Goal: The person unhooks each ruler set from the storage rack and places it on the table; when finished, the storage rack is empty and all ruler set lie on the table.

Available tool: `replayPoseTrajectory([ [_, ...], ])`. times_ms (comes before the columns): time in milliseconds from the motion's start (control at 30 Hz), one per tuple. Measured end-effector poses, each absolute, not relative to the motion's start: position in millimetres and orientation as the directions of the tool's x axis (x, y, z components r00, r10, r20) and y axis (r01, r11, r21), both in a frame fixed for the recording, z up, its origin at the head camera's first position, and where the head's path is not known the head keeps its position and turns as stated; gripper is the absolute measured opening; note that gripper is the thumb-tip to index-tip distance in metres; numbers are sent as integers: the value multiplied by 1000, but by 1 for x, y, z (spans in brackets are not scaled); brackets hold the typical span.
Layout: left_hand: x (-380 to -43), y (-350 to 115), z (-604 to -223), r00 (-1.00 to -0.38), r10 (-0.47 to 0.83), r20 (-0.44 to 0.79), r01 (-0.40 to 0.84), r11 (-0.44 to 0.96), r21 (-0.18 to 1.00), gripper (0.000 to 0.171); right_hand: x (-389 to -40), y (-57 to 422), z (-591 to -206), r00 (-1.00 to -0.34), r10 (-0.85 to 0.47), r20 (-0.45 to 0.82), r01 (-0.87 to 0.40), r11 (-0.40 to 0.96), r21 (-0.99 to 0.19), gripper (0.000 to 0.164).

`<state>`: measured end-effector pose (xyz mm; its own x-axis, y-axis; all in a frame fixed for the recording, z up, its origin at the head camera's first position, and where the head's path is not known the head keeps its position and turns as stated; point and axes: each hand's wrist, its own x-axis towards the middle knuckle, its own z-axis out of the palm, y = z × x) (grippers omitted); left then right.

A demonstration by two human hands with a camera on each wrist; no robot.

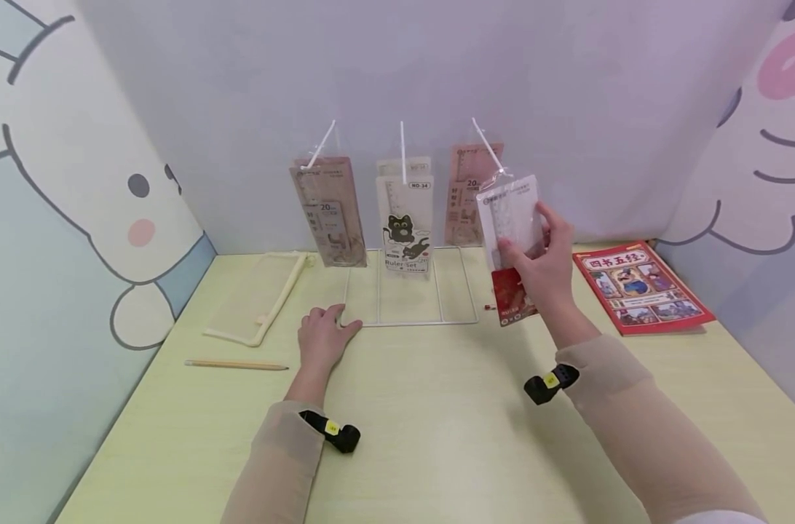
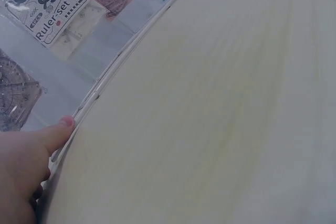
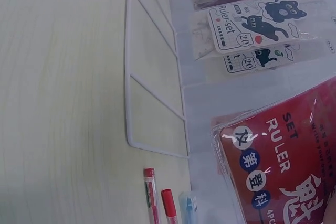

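My right hand (image 1: 547, 266) pinches a red-and-white ruler set pack (image 1: 512, 211) by its right edge. The pack's top sits at the front end of the right hook (image 1: 486, 142), and its red "Ruler set" side (image 3: 278, 150) shows in the right wrist view. My left hand (image 1: 325, 336) is at the front left corner of the white wire display rack (image 1: 410, 324), thumb on the bar and fingers curled at it. A cat-print ruler set (image 1: 407, 222) hangs on the middle hook, a pinkish ruler set (image 1: 332, 211) on the left hook, and another pink one (image 1: 469, 193) behind the held pack.
A pencil (image 1: 236, 364) and a cream-edged clear pouch (image 1: 266, 313) lie on the table's left side. On the right lies a red booklet (image 1: 643, 287). Red-capped pens (image 3: 169, 203) lie beside the rack's right end. A wall stands close behind the rack.
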<state>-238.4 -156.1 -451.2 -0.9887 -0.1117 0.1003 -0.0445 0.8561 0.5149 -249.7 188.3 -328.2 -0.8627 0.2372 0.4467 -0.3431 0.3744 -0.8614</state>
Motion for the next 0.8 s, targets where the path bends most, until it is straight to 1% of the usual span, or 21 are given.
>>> replayPoseTrajectory([
  [267, -235, -153, -452, -987, -116, 109, -44, 856, 515, 60, -238, 194, -329, -840, 220, 497, -386, 403, -830, 72],
  [667, -234, -153, -452, -987, -118, 110, -44, 855, 516, 59, -222, 202, -319, -845, 209, 492, -379, 415, -827, 72],
  [800, -233, -153, -452, -987, -117, 109, -44, 855, 516, 60, -219, 213, -319, -855, 220, 470, -343, 441, -829, 72],
])
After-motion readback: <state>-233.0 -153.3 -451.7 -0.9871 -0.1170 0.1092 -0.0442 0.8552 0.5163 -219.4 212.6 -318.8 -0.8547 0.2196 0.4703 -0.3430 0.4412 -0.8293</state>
